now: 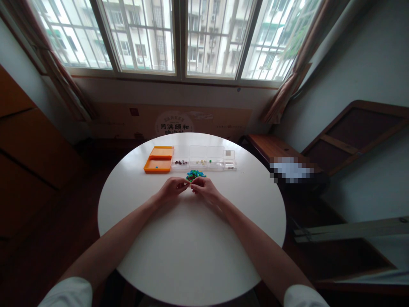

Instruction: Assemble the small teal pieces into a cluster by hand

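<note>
My left hand (174, 186) and my right hand (204, 188) meet over the middle of the table, fingertips touching in a pinch. Whatever lies between them is too small to make out. Right behind the fingertips is a heap of small blue and green pieces (196, 174), partly covered by my hands. Farther back stands an orange tray (159, 165) with its lid raised and a tiny blue piece inside. To its right, clear plastic boxes (207, 168) with lids up hold dark brown pieces (180, 162), pale pieces (201, 162) and a green piece (210, 161).
The round white table (188, 247) fills the middle of the view. A wooden bench (271, 147) stands at the right, with a blurred-out pale item on it. Behind the table are a large printed cardboard panel (220, 117) and a barred window; an orange-brown cabinet (25, 157) is at the left.
</note>
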The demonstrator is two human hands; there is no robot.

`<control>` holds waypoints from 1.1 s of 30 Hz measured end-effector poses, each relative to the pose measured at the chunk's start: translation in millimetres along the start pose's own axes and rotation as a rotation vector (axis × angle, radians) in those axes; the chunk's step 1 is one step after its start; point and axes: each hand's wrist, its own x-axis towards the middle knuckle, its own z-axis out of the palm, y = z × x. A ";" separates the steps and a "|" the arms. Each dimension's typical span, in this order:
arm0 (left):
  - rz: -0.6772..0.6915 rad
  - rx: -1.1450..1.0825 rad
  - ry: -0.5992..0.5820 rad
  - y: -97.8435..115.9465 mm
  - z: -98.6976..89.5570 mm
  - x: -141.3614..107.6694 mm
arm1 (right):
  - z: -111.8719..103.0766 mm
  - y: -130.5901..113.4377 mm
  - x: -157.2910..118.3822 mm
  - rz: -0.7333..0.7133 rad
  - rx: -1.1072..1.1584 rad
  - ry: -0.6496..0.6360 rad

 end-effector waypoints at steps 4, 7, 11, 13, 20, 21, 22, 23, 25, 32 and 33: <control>-0.002 0.001 0.000 0.6 -0.2 0.2 | -0.2 0.2 0.4 0.002 0.003 -0.003; -0.005 0.006 -0.002 1.2 -0.1 0.3 | -0.4 0.8 0.8 0.007 0.002 -0.008; -0.010 0.013 -0.006 2.0 -0.2 0.3 | -0.5 -0.6 0.0 0.001 -0.010 -0.008; -0.012 0.015 -0.008 2.1 -0.2 0.2 | -0.4 -2.2 -0.9 -0.001 -0.010 -0.010; -0.012 0.021 -0.009 0.5 0.1 0.0 | 0.0 -3.3 -1.1 0.008 -0.009 -0.014; -0.011 0.021 -0.009 0.3 0.1 0.0 | 0.0 -2.8 -0.9 0.010 -0.008 -0.013; -0.010 0.020 -0.011 0.2 0.1 0.0 | 0.0 -2.4 -0.6 0.012 -0.007 -0.013; -0.010 0.020 -0.011 0.2 0.1 0.0 | 0.0 -2.0 -0.4 0.012 -0.006 -0.013; -0.008 0.020 -0.011 0.4 -0.2 0.0 | -0.1 -1.2 -0.1 0.009 -0.004 -0.014; -0.007 0.018 -0.007 -0.8 0.5 0.2 | -0.7 2.0 0.7 0.001 0.000 -0.016; -0.007 0.017 -0.008 -1.1 0.8 0.3 | -0.7 2.0 0.7 -0.001 0.001 -0.016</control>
